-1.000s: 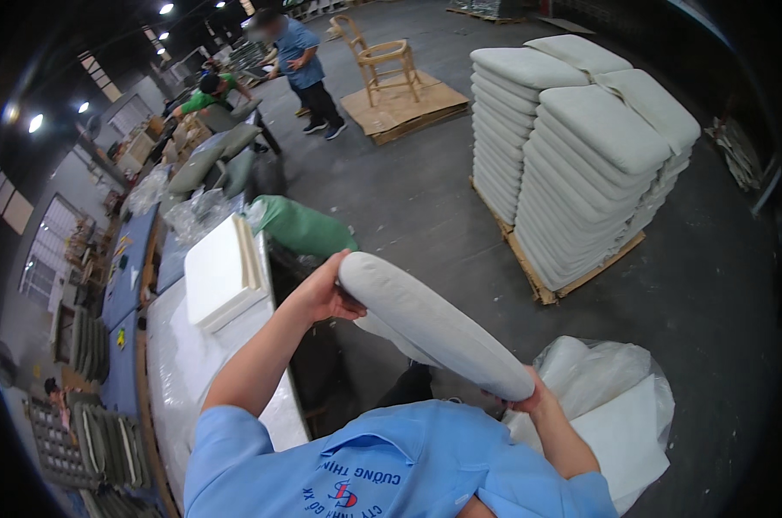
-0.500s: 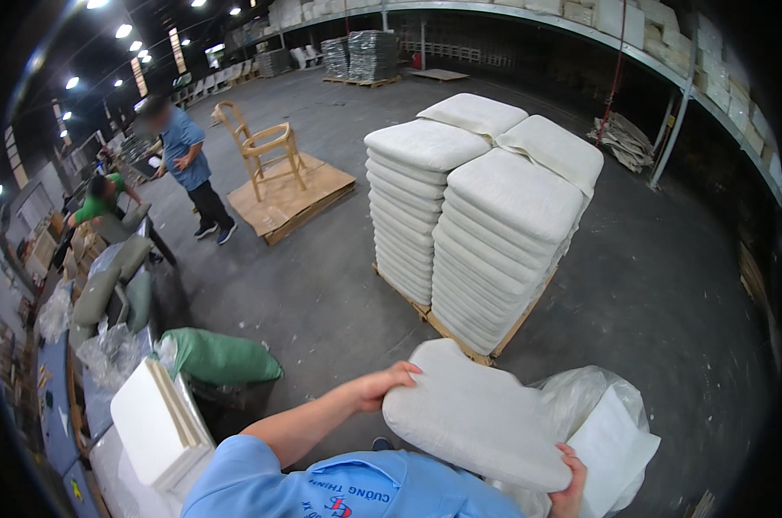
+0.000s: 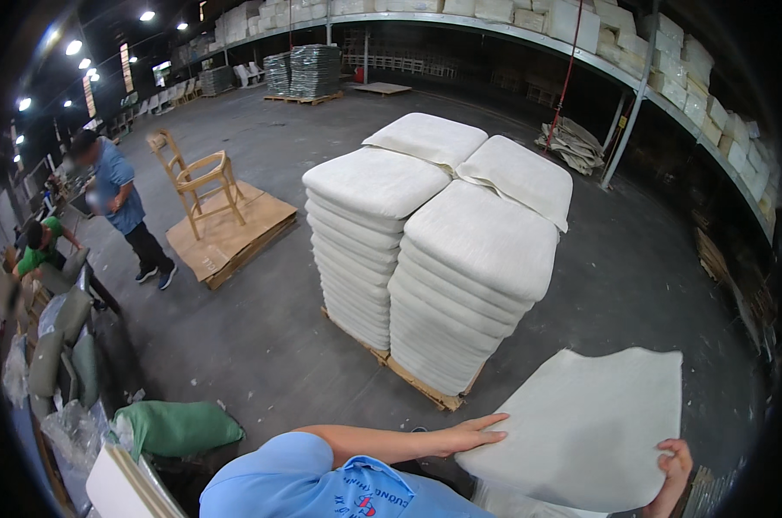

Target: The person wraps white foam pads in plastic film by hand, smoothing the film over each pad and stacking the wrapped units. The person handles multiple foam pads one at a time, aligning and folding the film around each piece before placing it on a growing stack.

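A flat white seat cushion (image 3: pixel 581 423) lies broad face up at the lower right, in front of my body. My left hand (image 3: pixel 470 436) rests on its left edge, fingers stretched out and apart. At the cushion's right edge, my right hand (image 3: pixel 674 466) is closed, its fingers curled round the rim. Just beyond stands a tall pallet load of similar white cushions (image 3: pixel 477 233) in side-by-side stacks. Under the held cushion, part of a pale sheet or plastic (image 3: pixel 520 502) shows; the rest is hidden.
A wooden chair frame (image 3: pixel 197 186) stands on cardboard (image 3: pixel 236 233) at the far left. Two people, one in blue (image 3: pixel 119 198), one in green (image 3: pixel 41 246), are beyond the left bench. A green sack (image 3: pixel 179 429) and white boards (image 3: pixel 123 488) sit at lower left.
The cushion has moved right and turned from tilted to broad face up. My left hand has gone from gripping its edge to lying stretched on it. The view has shifted right.
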A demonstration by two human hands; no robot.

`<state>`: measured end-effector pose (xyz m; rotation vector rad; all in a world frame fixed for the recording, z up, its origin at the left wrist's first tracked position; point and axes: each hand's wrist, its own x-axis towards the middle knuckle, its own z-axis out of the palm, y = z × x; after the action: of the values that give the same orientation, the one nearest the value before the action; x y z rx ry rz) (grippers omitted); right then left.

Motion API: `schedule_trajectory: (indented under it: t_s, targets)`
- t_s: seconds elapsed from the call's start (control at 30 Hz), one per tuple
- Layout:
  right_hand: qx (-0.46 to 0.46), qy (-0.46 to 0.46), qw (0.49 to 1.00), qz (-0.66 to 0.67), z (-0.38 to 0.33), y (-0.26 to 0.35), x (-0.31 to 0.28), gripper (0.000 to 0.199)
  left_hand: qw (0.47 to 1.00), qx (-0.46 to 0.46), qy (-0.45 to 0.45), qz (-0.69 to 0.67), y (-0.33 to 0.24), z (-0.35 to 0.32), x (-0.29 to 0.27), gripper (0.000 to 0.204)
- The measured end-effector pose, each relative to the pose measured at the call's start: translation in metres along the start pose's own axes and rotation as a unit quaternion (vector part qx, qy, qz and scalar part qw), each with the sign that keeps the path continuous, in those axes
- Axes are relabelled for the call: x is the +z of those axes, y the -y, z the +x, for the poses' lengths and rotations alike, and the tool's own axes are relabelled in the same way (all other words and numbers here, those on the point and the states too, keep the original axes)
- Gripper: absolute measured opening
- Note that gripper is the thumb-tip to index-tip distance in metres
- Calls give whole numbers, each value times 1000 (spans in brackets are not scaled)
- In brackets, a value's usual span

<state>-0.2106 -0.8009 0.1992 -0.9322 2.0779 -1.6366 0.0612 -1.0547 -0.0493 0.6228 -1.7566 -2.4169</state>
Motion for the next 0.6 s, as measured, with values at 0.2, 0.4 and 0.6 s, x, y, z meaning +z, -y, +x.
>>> schedule_trajectory:
  t_s: [0.2, 0.4, 0.6]
  targets:
    - [-133, -39, 944, -299, 109, 135, 56, 43, 990, 133, 17, -33, -71, 94, -24, 69]
    - [-388, 100, 847, -349, 228, 276, 230, 34, 939, 197, 36, -280, -151, 169, -54, 66]
    - [-501, 133, 815, -259, 286, 294, 379, 40, 994, 70, 46, -67, -160, 172, -204, 49]
